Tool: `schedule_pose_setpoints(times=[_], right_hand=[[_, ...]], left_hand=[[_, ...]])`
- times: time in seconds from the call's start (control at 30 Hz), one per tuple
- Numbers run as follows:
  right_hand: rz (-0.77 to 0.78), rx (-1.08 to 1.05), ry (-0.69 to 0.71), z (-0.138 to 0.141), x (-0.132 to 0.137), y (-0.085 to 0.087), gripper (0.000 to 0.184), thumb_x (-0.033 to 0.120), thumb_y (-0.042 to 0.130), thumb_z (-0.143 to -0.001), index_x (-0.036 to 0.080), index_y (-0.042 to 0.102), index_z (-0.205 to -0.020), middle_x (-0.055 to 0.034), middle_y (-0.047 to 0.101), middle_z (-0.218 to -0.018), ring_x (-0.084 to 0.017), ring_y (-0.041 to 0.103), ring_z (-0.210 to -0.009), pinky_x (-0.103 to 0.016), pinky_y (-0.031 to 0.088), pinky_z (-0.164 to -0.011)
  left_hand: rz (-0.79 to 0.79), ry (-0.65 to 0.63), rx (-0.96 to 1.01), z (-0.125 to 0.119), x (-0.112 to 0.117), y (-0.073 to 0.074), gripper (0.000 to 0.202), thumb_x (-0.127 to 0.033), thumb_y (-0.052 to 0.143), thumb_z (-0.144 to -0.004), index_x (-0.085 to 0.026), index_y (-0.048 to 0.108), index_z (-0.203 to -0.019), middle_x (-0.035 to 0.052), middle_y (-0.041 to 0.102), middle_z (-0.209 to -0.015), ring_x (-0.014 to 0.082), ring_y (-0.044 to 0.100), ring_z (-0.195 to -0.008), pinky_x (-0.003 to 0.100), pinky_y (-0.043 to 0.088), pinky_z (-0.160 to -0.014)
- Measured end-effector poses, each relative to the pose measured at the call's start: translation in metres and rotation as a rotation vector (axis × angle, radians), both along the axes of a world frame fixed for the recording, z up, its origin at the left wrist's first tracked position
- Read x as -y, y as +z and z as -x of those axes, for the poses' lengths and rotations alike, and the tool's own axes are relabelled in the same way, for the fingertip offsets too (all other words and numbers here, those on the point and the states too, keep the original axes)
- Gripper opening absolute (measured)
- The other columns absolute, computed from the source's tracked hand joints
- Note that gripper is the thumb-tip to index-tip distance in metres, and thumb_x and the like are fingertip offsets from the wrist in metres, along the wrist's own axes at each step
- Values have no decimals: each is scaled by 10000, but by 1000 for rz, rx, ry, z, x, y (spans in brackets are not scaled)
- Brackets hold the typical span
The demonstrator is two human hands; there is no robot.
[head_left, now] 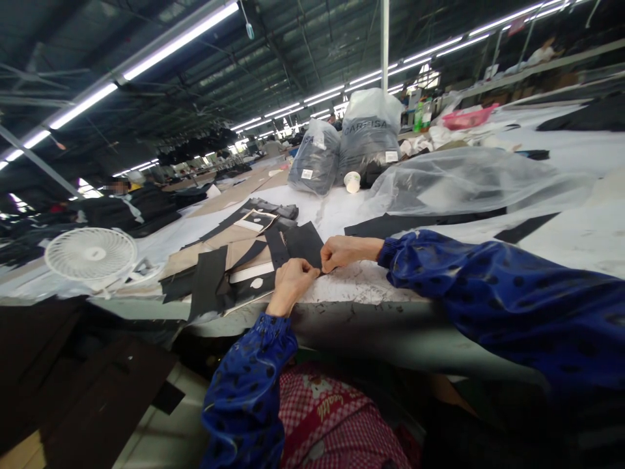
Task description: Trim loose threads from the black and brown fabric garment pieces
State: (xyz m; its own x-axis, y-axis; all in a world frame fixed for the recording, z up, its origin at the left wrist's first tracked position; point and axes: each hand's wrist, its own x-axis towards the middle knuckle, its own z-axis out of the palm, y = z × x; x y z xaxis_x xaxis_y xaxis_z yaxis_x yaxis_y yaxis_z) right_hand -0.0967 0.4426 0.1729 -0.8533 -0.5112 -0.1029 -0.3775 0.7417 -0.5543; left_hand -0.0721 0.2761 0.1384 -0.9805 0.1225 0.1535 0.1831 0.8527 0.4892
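Note:
Both my hands meet at the near edge of the white table. My left hand pinches the near corner of a dark fabric piece. Close beside it on the right, my right hand is closed, its fingertips at the same piece's right edge. The fingers hide most of the corner between them. To the left lies a spread of cut black and beige fabric pieces, some with white strips and white oval patches. Blue dotted sleeves cover both forearms.
A white fan stands at the left. Behind the fabric are two filled plastic bags and a paper cup. Clear plastic sheeting lies at the right, with a pink basket beyond. Dark cloth hangs at lower left.

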Motion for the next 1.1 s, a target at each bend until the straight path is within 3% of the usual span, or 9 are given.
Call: schedule_pose_setpoints(times=[0.3, 0.4, 0.47, 0.6, 0.7, 0.8, 0.9, 1.0, 1.1], right_hand=[[-207, -112, 9, 8, -28, 13, 122, 205, 725, -624, 148, 650, -703, 2, 612, -643, -132, 533, -607, -230, 351, -526], [-123, -183, 57, 3, -33, 16, 104, 142, 634, -703, 141, 632, -808, -10, 632, -698, -133, 566, -636, -218, 377, -550], [-46, -137, 151, -2, -31, 15, 107, 133, 552, -776, 141, 605, -868, -8, 631, -709, -124, 578, -636, -208, 395, -561], [-96, -40, 231, -4, -24, 11, 95, 119, 486, -833, 121, 578, -855, -15, 602, -706, -111, 553, -623, -207, 402, -579], [-85, 31, 247, -2, -24, 14, 105, 136, 489, -852, 100, 577, -895, -16, 586, -719, -110, 538, -641, -208, 403, -592], [-80, 74, 252, -2, -24, 18, 106, 130, 488, -850, 83, 577, -886, -7, 573, -703, -104, 523, -630, -207, 391, -582], [-72, 93, 255, -4, -24, 19, 98, 111, 501, -824, 75, 584, -863, 6, 562, -681, -101, 508, -617, -212, 379, -577], [-67, 98, 268, -3, -24, 19, 144, 139, 539, -809, 60, 591, -917, 9, 563, -682, -108, 506, -625, -217, 378, -582], [-70, 100, 287, 0, -26, 18, 234, 197, 590, -798, 49, 584, -979, 3, 577, -705, -118, 510, -644, -221, 378, -581]], left_hand=[[5, -4, 11, -8, -33, 6, 172, -310, 609, -752, -188, 688, -659, 78, 701, -729, 244, 637, -784, 313, 396, -673], [4, -3, 0, -10, -42, 6, 180, -295, 594, -758, -181, 685, -652, 93, 692, -718, 268, 636, -819, 332, 391, -698], [-4, -12, -9, -10, -42, 6, 213, -307, 574, -776, -173, 689, -656, 101, 688, -722, 275, 633, -833, 336, 390, -699], [-42, -114, 21, -7, -27, 10, 239, -321, 569, -796, -164, 714, -687, 65, 684, -692, 224, 629, -771, 294, 397, -650], [-259, -252, 97, -9, -6, 12, 230, -295, 554, -819, -155, 733, -853, 41, 714, -737, 169, 622, -709, 258, 424, -628], [-558, -248, 5, -17, 11, 7, 271, -203, 538, -831, -155, 674, -1059, 57, 735, -896, 158, 638, -805, 272, 466, -750], [-390, -182, -238, -30, 16, -4, 135, -181, 618, -803, -198, 695, -913, 36, 708, -932, 179, 601, -910, 306, 433, -863], [-97, -150, -380, -41, 9, -14, 26, -231, 693, -779, -219, 695, -802, 23, 656, -860, 206, 550, -912, 318, 406, -827], [7, -90, -420, -43, 0, -20, 59, -280, 691, -795, -237, 707, -832, 23, 619, -831, 211, 537, -887, 315, 386, -773]])
